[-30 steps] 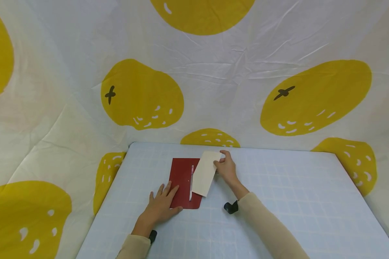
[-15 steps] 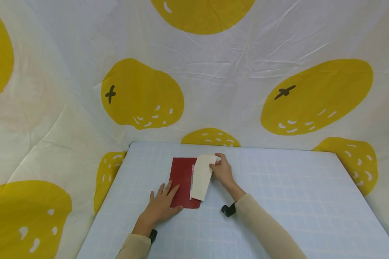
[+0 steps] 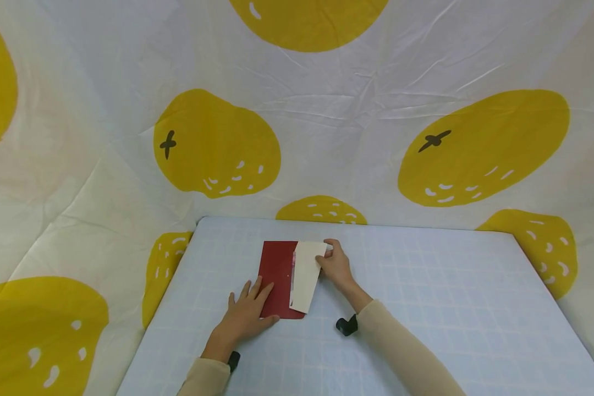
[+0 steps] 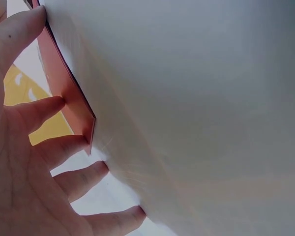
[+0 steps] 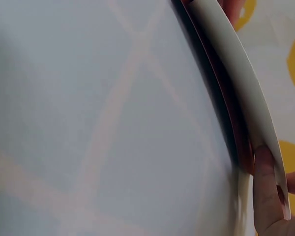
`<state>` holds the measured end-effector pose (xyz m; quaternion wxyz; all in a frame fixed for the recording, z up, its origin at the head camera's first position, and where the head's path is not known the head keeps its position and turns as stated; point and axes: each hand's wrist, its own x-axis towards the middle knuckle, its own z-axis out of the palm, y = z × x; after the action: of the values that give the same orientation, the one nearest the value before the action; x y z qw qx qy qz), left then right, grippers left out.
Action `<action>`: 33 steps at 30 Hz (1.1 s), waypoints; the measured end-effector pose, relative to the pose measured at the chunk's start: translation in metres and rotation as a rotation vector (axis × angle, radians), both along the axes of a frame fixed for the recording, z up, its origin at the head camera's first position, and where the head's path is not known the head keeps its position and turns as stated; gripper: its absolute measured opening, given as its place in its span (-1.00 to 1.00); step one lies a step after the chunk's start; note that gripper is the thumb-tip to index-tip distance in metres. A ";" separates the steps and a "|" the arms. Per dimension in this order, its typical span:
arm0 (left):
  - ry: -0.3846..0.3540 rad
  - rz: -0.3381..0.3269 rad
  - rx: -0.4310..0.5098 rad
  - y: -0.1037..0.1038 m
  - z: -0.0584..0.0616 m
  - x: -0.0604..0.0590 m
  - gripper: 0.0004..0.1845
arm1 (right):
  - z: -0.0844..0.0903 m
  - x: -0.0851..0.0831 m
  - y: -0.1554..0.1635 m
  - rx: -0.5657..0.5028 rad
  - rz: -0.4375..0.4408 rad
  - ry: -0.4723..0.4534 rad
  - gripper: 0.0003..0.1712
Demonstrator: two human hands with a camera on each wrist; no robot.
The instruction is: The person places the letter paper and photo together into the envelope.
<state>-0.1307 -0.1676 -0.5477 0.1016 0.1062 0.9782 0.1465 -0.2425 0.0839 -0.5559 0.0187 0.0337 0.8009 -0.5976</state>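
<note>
Two hands are at work on one red sheet (image 3: 277,275) with a pale underside, lying on the light gridded desk (image 3: 425,308), left of centre and toward the far edge. Your left hand (image 3: 245,316) lies flat with fingers straight and spread, pressing the near left part of the sheet to the desk; the left wrist view shows the fingertips (image 4: 54,105) against the sheet's red edge. Your right hand (image 3: 334,264) pinches the far right corner of the raised pale flap (image 3: 306,275), thumb and fingers closed on the paper; the right wrist view shows the flap (image 5: 241,83) curving up off the desk, with a fingertip (image 5: 265,191) at its edge. The flap stands partly turned over, not yet flat; a strip of red and white shows along its left side at the fold line. The sheet's long axis runs near to far, short edges facing you and the backdrop; the flap runs the same way, tilted slightly, its far end leaning right. In my judgement, you should keep the left palm firm so the base cannot slide, carry the flap over evenly so its free long edge comes down parallel to the left long edge, check both corners, then crease from the middle outward. A printed cloth backdrop (image 3: 326,110) encloses the desk.
</note>
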 end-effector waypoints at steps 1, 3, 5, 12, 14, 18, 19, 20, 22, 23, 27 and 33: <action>0.001 0.002 0.000 0.000 0.000 0.000 -0.06 | -0.001 0.001 -0.001 0.002 0.003 0.000 -0.37; 0.000 0.006 0.001 0.000 0.000 0.000 -0.06 | -0.001 0.002 -0.002 0.004 0.008 -0.003 -0.37; -0.003 0.008 -0.001 0.000 0.000 0.000 -0.06 | -0.002 0.003 -0.003 -0.003 0.017 -0.007 -0.37; -0.008 0.007 -0.010 0.000 -0.001 0.000 -0.05 | -0.002 0.007 -0.007 -0.017 0.030 -0.020 -0.37; -0.006 0.009 -0.012 0.000 -0.001 0.000 -0.05 | -0.002 0.007 -0.008 -0.005 0.029 -0.012 -0.36; -0.007 0.013 -0.011 0.000 0.000 0.000 -0.05 | -0.003 0.007 -0.009 0.017 0.034 -0.005 -0.36; -0.008 0.014 -0.010 0.000 0.000 0.000 -0.05 | -0.003 0.007 -0.009 0.018 0.036 -0.004 -0.37; -0.007 0.014 -0.009 0.000 0.000 0.000 -0.05 | -0.003 0.008 -0.009 0.017 0.038 -0.003 -0.37; -0.005 0.013 -0.009 0.000 0.000 0.001 -0.05 | -0.003 0.007 -0.009 0.016 0.039 0.002 -0.36; -0.003 0.012 -0.009 0.000 0.000 0.000 -0.05 | -0.003 0.007 -0.009 0.015 0.039 0.007 -0.36; 0.002 0.011 -0.010 0.000 0.000 0.000 -0.05 | -0.004 0.006 -0.009 0.029 0.046 0.032 -0.38; -0.004 0.012 -0.003 0.000 0.000 0.000 -0.05 | -0.001 0.007 -0.009 0.040 0.050 0.008 -0.38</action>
<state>-0.1308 -0.1676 -0.5473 0.1030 0.1001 0.9788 0.1460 -0.2360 0.0751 -0.5565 0.0296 0.0117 0.8134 -0.5808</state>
